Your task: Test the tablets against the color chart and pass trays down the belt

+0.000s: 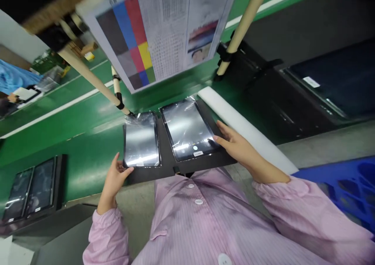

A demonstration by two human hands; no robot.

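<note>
Two dark glossy tablets, a left tablet [142,140] and a right tablet [189,128], lie side by side on a black board [168,155]. Clear film covers their screens, and a small white label [198,153] sits at the right one's near edge. My left hand [113,179] grips the board's left side, thumb over the left tablet's near corner, fingers outside the edge. On the other side, my right hand [236,146] holds the board's right side, its thumb reaching the right tablet's edge. The undersides of both grips are hidden.
A long white foam strip [246,128] lies right of the board. A printed colour chart [164,34] hangs between beige poles [246,23] above the green bench [88,148]. More tablets [41,185] stand at left, a large dark panel [336,77] at right. Blue crate [348,187] lower right.
</note>
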